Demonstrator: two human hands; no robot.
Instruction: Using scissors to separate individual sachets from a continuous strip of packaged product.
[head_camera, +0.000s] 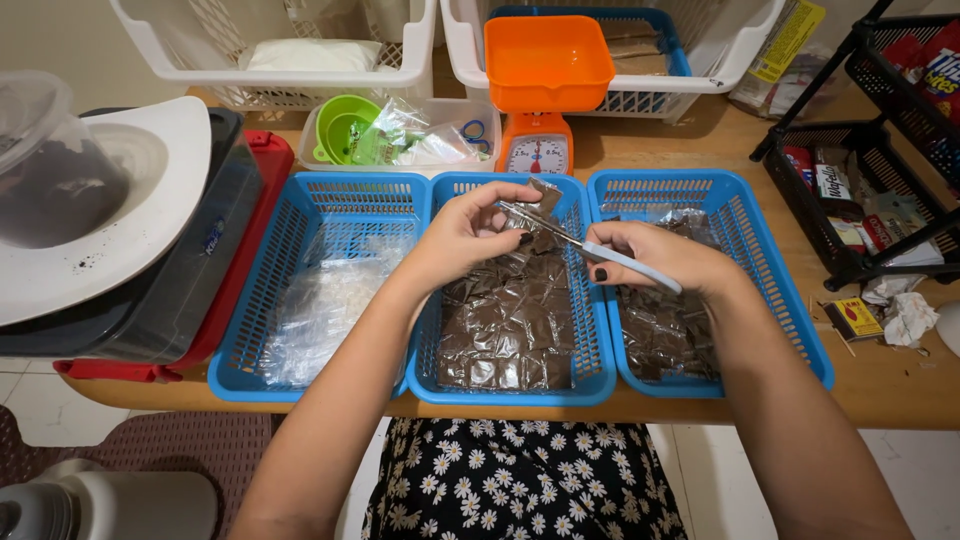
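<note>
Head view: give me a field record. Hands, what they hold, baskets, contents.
left hand: pinches a small clear packet of brown contents over the middle basket
right hand: grips scissors, blades at the packet
middle blue basket: flat brown-filled packets
right blue basket: more brown packets, looser
left blue basket: clear plastic bags
behind the baskets: kitchen scale with orange pan
table: wooden

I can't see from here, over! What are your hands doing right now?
Left hand pinching a small brown packet. Right hand gripping scissors, blades at packet. Both over middle blue basket of packets. Nothing blocking.
</note>
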